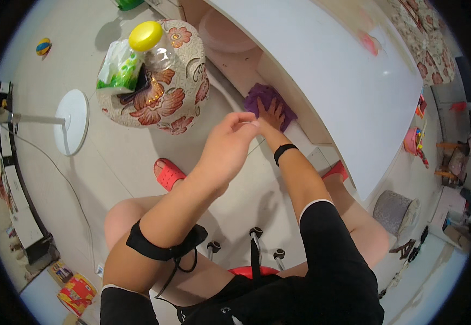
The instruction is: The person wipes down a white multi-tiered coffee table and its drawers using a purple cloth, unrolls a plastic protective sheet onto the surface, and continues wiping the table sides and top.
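Observation:
My right hand [271,115] lies palm down with its fingers spread on a crumpled purple cloth [255,94]. It presses the cloth onto the low base ledge [235,63] of a white-topped table [324,69]. A black band circles the right wrist. My left hand [229,144] hangs in the air above the floor, its fingers curled in towards the thumb, with nothing visible in it. In the picture its fingertips overlap the right wrist; whether they touch cannot be told.
A flower-patterned stool [162,101] carries a tissue pack [119,69], a clear jar with a yellow lid [146,35] and a dark flat object [138,87]. Left of it stands a round white pedestal base [71,122]; a cable [62,174] crosses the floor. A small ball [43,46] lies farther off.

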The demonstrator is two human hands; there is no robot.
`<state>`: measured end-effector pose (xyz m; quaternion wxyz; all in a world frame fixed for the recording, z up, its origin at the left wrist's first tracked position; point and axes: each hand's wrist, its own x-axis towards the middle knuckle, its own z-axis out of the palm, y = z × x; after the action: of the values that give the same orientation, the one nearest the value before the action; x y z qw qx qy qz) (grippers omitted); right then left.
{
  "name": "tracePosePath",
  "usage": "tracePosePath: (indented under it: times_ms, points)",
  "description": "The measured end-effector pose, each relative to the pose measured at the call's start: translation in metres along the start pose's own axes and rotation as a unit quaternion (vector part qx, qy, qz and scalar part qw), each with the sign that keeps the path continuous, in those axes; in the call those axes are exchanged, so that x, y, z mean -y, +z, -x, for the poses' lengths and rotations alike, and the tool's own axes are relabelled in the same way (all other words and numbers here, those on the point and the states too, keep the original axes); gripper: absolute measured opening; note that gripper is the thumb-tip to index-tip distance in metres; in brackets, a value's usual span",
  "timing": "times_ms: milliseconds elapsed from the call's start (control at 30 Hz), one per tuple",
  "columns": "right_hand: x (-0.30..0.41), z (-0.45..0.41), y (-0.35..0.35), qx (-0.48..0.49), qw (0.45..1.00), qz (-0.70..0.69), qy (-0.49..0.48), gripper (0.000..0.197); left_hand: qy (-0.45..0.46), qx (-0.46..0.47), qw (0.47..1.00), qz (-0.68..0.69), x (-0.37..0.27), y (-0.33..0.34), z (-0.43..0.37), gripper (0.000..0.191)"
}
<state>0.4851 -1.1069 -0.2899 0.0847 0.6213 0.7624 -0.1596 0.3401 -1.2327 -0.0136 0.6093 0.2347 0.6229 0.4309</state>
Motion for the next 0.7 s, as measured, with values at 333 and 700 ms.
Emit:
tracePosePath:
  times_ms: [333,700]
  points:
    - [-0.070,0.073,0.045,-0.178,0.975,-0.034,0.130,0.068,0.161,0.045,0.932,-0.322,-0.006,-0.068,-0.066,0.044]
    - [0.092,-0.077,-0.006,-0.015,0.999,-0.020,-0.026,0.078,0.183,0.099,0.855,-0.476,-0.014,-0.103,-0.088,0.045]
